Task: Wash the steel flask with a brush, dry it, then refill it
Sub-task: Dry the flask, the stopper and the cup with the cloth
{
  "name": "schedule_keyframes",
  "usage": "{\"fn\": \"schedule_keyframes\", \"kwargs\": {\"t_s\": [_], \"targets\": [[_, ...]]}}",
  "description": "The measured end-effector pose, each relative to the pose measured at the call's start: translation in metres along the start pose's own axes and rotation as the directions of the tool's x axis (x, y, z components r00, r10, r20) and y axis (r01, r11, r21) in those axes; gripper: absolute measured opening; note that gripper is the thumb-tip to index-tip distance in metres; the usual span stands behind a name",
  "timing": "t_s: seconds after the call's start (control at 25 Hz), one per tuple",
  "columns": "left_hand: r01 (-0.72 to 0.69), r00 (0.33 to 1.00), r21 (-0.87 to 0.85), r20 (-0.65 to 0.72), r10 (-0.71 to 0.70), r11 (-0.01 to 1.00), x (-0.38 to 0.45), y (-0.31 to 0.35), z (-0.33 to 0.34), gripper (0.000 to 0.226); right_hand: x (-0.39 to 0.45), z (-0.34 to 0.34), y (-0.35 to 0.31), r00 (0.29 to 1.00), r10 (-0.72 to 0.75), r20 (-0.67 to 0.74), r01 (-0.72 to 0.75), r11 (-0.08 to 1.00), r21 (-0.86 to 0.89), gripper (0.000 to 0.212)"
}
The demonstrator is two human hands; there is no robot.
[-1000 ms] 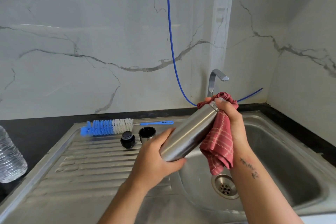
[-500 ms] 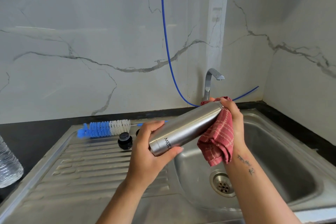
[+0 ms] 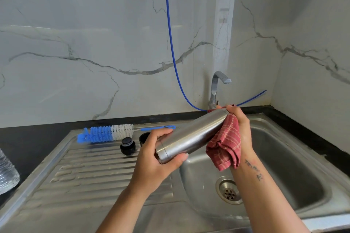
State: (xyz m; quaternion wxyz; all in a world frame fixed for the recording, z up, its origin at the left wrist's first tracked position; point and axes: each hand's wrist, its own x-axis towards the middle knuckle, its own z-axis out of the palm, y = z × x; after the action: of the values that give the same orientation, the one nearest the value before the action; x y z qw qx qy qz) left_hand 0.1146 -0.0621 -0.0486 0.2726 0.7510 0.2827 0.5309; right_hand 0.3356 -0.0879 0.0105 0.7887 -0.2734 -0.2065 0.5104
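Held slanted over the steel sink basin (image 3: 295,159), the cylindrical brushed-steel flask (image 3: 191,136) is gripped at its base by the left hand (image 3: 153,164) so the right hand (image 3: 240,128), clutching a red patterned cloth (image 3: 225,149), can dry its neck.

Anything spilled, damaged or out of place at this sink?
Nothing stands out. The left hand holds the flask tilted over the sink, the right hand holds the cloth at its neck. Brush and cap lie on the drainboard.
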Motion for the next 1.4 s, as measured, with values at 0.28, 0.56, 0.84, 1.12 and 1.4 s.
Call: {"fn": "schedule_keyframes", "kwargs": {"t_s": [0.28,0.56,0.84,1.12,1.4], "targets": [[0.37,0.928,-0.399,0.198,-0.315,0.839,0.006,0.005,-0.003,0.063,-0.003,0.003,-0.002,1.0,-0.02,0.002,0.019,0.999,0.031,0.011],[0.564,0.825,-0.484,0.379,-0.42,0.67,0.01,0.003,-0.01,0.082,-0.009,0.01,-0.006,0.998,-0.016,0.068,0.008,0.994,0.111,0.007],[0.042,0.994,0.09,0.099,-0.051,0.995,0.005,-0.006,-0.002,0.078,0.005,-0.006,-0.004,0.999,-0.005,-0.04,0.004,1.0,-0.019,0.007],[0.652,0.639,-0.287,0.707,-0.304,0.702,0.008,0.003,-0.02,0.057,0.001,0.003,0.003,0.924,0.019,0.383,-0.041,0.998,0.049,0.034],[-0.021,0.984,0.348,0.171,-0.042,0.937,0.003,-0.015,0.004,0.083,-0.014,0.017,0.008,0.954,-0.213,-0.211,0.124,0.921,-0.37,0.023]]}}
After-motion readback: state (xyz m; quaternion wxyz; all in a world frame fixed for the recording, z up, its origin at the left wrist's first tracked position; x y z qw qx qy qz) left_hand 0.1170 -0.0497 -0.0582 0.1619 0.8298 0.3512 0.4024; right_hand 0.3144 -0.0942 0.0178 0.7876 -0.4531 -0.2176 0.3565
